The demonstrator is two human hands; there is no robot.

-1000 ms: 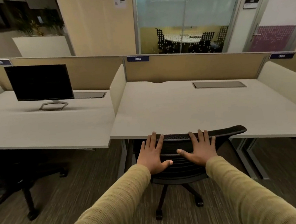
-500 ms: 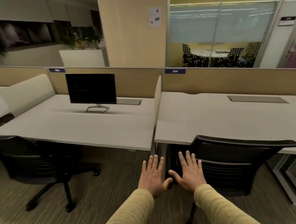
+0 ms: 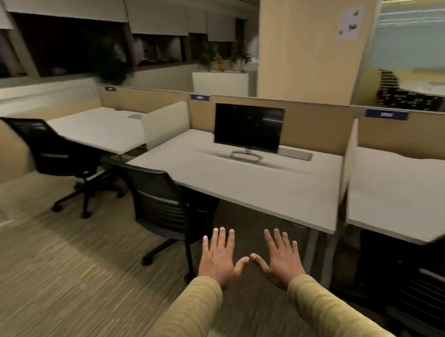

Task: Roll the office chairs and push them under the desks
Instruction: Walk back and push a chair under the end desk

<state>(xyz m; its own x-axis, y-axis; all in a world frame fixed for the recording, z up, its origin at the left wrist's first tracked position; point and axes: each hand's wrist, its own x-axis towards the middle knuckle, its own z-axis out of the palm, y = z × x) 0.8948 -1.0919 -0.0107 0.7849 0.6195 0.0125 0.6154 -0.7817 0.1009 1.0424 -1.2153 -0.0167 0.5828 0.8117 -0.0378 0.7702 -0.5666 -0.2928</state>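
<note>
Hands: left hand (image 3: 219, 261) and right hand (image 3: 280, 259) are held flat, palms down, fingers spread and released; nothing is grasped, and the thumb tips nearly meet.
Nearest chair: a black mesh-backed office chair on castors (image 3: 165, 209) is seen just beyond the left fingertips, turned side-on, its seat only partly beneath the pale grey rectangular desk with the black flat monitor (image 3: 244, 177).
Far chair: a second black mesh office chair (image 3: 51, 152) is found well beyond the left fingers, pulled out from the pale grey end desk (image 3: 98, 128).
Stowed chair: a black ribbed chair back (image 3: 444, 277) is seen right of the right fingers, tucked under the neighbouring pale desk (image 3: 409, 204).
Risk: the side-on chair is judged likely to swivel, not roll, if pushed off-centre; its back could be driven against the desk edge, or a castor caught on a desk leg.
Edges: the desk's front edge lies just ahead of the right fingertips.
Room: open striped carpet (image 3: 50, 280) is available left of the left fingers.
</note>
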